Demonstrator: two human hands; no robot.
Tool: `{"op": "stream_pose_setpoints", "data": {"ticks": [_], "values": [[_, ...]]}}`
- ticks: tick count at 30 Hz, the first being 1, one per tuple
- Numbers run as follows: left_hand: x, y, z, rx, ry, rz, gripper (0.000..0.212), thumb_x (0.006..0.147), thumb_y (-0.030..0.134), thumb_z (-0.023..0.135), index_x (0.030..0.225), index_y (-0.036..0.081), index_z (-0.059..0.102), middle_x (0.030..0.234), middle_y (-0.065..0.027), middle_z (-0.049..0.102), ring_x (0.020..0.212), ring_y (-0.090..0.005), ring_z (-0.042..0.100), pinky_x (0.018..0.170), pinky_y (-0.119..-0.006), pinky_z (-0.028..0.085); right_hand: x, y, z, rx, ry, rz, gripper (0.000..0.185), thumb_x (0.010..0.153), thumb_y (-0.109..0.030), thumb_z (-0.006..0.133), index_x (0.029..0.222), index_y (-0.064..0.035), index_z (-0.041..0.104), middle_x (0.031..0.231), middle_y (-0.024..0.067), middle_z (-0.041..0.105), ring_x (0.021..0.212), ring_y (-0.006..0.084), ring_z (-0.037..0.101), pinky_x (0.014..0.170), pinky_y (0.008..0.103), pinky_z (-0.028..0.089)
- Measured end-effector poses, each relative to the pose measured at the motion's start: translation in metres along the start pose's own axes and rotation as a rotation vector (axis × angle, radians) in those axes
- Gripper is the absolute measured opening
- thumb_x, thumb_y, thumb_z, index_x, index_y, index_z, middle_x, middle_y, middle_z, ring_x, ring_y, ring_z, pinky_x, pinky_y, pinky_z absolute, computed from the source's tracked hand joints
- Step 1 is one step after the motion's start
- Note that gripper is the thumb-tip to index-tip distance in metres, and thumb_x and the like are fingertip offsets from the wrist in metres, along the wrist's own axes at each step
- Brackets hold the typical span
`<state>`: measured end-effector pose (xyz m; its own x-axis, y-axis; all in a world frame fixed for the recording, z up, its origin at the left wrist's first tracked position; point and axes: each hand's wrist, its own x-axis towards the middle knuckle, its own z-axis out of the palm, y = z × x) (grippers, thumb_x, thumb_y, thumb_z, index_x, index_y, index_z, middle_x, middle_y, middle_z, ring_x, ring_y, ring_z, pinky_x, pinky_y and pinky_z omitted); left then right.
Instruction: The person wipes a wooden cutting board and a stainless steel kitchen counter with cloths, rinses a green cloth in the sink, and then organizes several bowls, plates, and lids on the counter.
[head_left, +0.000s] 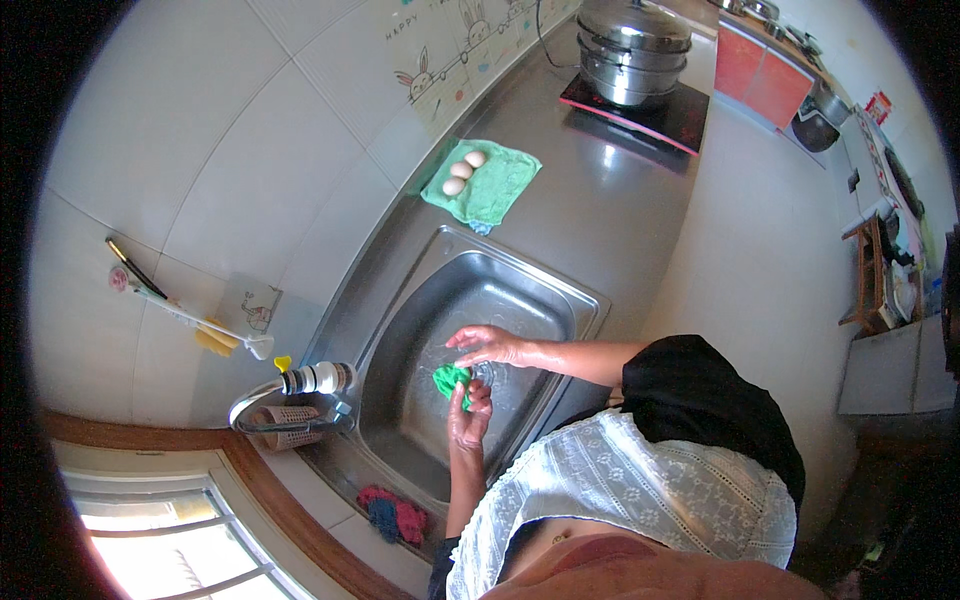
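Observation:
Over the stainless-steel sink (420, 442), my left hand (471, 416) grips a crumpled bright green cloth (450, 379) between thumb and fingers. My right hand (491, 346) is just above the cloth in the picture, its fingers spread and nothing held in them. Both hands look wet. Some water shows on the basin floor beneath them. A curved chrome faucet (244, 405) with a white filter head (330, 376) reaches over the sink's left side. Whether water is running from it cannot be made out.
Beyond the sink, three eggs (462, 171) lie on a folded green towel (502, 180). A lidded steel steamer pot (634, 60) stands on a black cooktop (682, 120). Red and blue cloths (409, 519) lie near the sink's lower corner. A perforated basket (285, 431) sits behind the faucet.

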<state>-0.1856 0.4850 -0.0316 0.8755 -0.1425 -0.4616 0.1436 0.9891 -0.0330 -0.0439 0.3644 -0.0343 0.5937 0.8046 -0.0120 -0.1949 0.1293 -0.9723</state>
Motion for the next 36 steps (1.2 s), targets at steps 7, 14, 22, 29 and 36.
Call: {"op": "stream_pose_setpoints", "data": {"ticks": [7,14,22,29,36], "values": [[0.006,-0.039,0.033,-0.051,-0.349,-0.122,0.027,0.087,0.019,0.060,0.103,0.001,0.048,0.067,-0.0007,0.041,0.047,-0.0057,0.037,0.038,-0.015,0.035,0.012,-0.050,0.015,0.613,-0.570,0.193,0.060,0.088,-0.018,0.065,0.140,-0.0082,0.037,0.126,0.0090,0.055,0.106,0.0230,0.059,0.089,0.0351,0.050],[0.037,-0.020,0.020,1.019,0.263,0.017,0.018,0.083,0.021,0.068,0.087,0.014,0.053,0.067,0.0016,0.050,0.051,-0.0085,0.046,0.042,-0.021,0.032,0.033,0.009,0.002,-0.041,-0.353,-0.028,0.031,0.087,-0.012,0.055,0.117,-0.0103,0.062,0.100,0.0060,0.065,0.079,0.0140,0.060,0.073,0.0277,0.051],[0.092,-0.051,0.007,2.501,0.857,0.467,0.032,0.091,0.017,0.045,0.116,-0.002,0.042,0.080,-0.0223,0.067,0.071,-0.0402,0.066,0.061,-0.051,0.051,0.029,0.093,-0.009,0.151,0.570,0.146,0.043,0.077,0.011,0.045,0.111,-0.0095,0.062,0.107,0.0076,0.061,0.097,0.0187,0.058,0.086,0.0345,0.048],[0.065,-0.036,-0.006,2.511,0.462,1.117,0.040,0.081,0.012,0.058,0.118,0.006,0.044,0.098,-0.0172,0.061,0.086,-0.0338,0.064,0.068,-0.044,0.052,0.049,0.115,-0.048,0.626,0.397,0.469,0.022,0.094,-0.016,0.055,0.115,-0.0094,0.055,0.102,0.0097,0.059,0.095,0.0230,0.057,0.087,0.0379,0.048],[0.002,-0.053,0.042,0.880,-0.076,0.281,0.018,0.087,0.022,0.060,0.095,0.006,0.057,0.065,0.0009,0.055,0.047,-0.0053,0.049,0.041,-0.020,0.038,0.030,-0.038,-0.038,0.447,-0.543,0.409,0.061,0.084,-0.031,0.069,0.133,-0.0039,0.045,0.126,0.0110,0.054,0.108,0.0239,0.056,0.096,0.0381,0.045]]}}
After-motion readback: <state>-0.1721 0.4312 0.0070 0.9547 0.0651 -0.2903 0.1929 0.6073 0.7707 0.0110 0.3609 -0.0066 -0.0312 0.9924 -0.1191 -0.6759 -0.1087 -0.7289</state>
